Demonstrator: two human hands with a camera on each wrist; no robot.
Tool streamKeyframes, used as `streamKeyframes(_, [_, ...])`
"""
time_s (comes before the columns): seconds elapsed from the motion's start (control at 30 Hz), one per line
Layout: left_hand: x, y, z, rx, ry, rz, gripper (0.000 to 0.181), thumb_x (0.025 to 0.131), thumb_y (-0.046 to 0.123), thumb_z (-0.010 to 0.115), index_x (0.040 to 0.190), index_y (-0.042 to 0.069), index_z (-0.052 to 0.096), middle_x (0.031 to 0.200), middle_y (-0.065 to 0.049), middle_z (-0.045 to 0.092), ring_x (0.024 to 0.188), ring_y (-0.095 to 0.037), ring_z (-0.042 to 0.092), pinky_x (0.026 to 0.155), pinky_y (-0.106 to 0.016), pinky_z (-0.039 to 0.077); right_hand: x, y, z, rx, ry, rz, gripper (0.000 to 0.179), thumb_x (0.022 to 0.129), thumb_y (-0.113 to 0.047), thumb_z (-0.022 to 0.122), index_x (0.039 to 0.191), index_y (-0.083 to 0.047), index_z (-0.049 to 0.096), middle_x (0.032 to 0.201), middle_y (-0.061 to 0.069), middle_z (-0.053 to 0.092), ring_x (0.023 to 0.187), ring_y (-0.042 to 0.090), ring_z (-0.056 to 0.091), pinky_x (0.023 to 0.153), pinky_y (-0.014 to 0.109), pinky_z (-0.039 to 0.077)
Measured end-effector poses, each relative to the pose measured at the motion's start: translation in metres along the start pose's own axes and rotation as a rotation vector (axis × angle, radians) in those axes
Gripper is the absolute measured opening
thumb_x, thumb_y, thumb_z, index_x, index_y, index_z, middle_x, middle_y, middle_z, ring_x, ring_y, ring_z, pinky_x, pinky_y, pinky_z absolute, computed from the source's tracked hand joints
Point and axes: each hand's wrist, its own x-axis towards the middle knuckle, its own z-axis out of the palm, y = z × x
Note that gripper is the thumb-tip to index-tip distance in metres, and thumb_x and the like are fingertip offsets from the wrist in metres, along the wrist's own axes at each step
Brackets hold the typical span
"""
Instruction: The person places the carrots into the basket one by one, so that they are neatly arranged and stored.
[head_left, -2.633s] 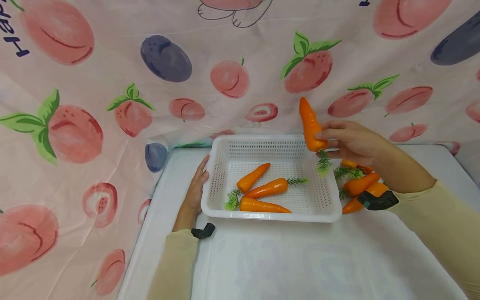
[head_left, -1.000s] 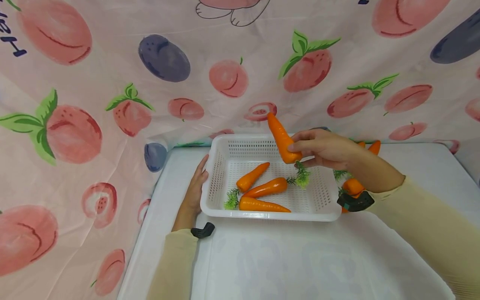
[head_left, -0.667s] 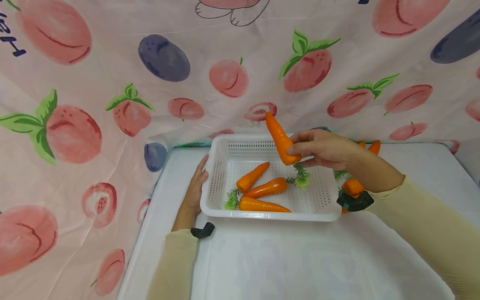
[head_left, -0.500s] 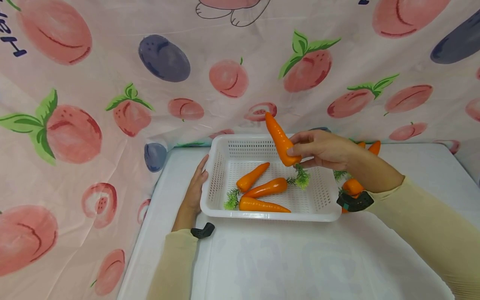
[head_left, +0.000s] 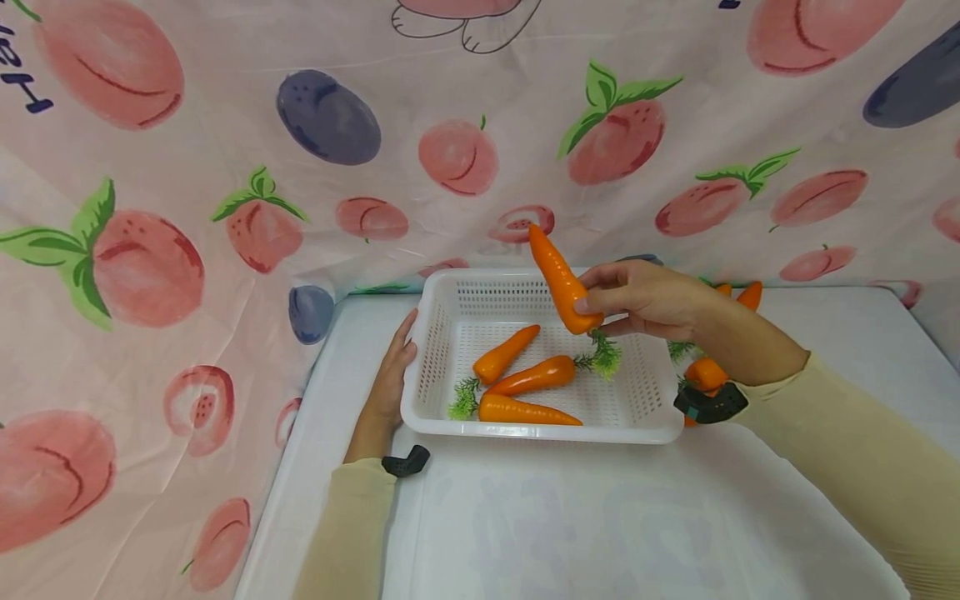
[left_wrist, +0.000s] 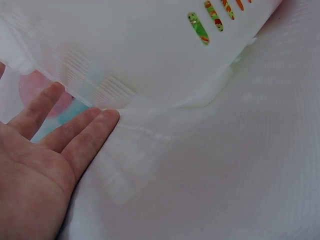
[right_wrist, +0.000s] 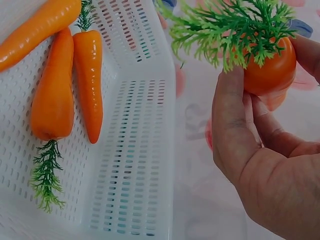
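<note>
My right hand (head_left: pixel 648 298) pinches an orange toy carrot (head_left: pixel 558 279) near its thick end, tip up and leaning left. That carrot's green leaf tuft (right_wrist: pixel 235 32) hangs below in the head view. Beneath it stands a white perforated basket (head_left: pixel 540 432), where 3 carrots lie: one at the back (head_left: pixel 506 354), one in the middle (head_left: pixel 532 377) and one along the front wall (head_left: pixel 528 410). My left hand (head_left: pixel 386 379) is at the basket's left side. In the left wrist view its extended fingers (left_wrist: pixel 90 137) touch the basket's lower edge.
Several more toy carrots (head_left: pixel 707 373) lie right of the basket, partly hidden behind my right wrist. A white cloth (head_left: pixel 570 517) covers the table. Behind and to the left hangs a fruit-print curtain (head_left: pixel 247 92).
My right hand has carried the carrot left, from the basket's right rim to over its middle. During the last second it has stayed nearly still. My left hand keeps its place.
</note>
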Motion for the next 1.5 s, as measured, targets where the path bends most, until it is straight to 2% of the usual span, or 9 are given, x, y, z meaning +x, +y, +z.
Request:
streamKeyframes(0.9, [0.000, -0.001, -0.001, 0.008, 0.001, -0.001, 0.058, 0.104, 0.031, 0.041, 0.159, 0.042, 0.029, 0.167, 0.007, 0.030, 0.152, -0.027, 0.031, 0.118, -0.057, 0.027, 0.001, 0.004, -0.001, -0.004, -0.022, -0.011, 0.053, 0.097, -0.020, 0.068, 0.140, 0.001, 0.045, 0.130, 0.015, 0.059, 0.115, 0.029, 0.062, 0.099, 0.044, 0.055])
streamKeyframes(1.17, [0.000, -0.002, -0.002, 0.000, -0.008, 0.003, 0.058, 0.106, 0.030, 0.039, 0.161, 0.040, 0.026, 0.168, 0.006, 0.027, 0.152, -0.028, 0.029, 0.119, -0.060, 0.026, 0.001, 0.007, 0.001, 0.016, -0.019, -0.031, 0.047, 0.095, -0.017, 0.071, 0.135, -0.001, 0.052, 0.114, 0.007, 0.062, 0.108, 0.027, 0.062, 0.098, 0.045, 0.055])
streamKeyframes(1.3, [0.001, -0.002, -0.003, 0.011, -0.013, 0.007, 0.058, 0.106, 0.030, 0.039, 0.162, 0.038, 0.024, 0.168, 0.004, 0.026, 0.152, -0.030, 0.029, 0.118, -0.059, 0.026, 0.001, 0.008, 0.000, 0.017, -0.022, -0.042, 0.045, 0.096, -0.016, 0.071, 0.134, -0.001, 0.053, 0.113, 0.006, 0.063, 0.107, 0.025, 0.063, 0.097, 0.043, 0.056])
streamKeyframes(1.5, [0.001, -0.002, -0.004, 0.034, -0.012, 0.001, 0.058, 0.106, 0.033, 0.040, 0.161, 0.041, 0.025, 0.169, 0.005, 0.026, 0.152, -0.031, 0.032, 0.115, -0.057, 0.034, -0.002, 0.010, -0.002, 0.023, -0.016, -0.039, 0.045, 0.096, -0.017, 0.070, 0.134, -0.001, 0.052, 0.113, 0.006, 0.062, 0.107, 0.025, 0.063, 0.098, 0.044, 0.055])
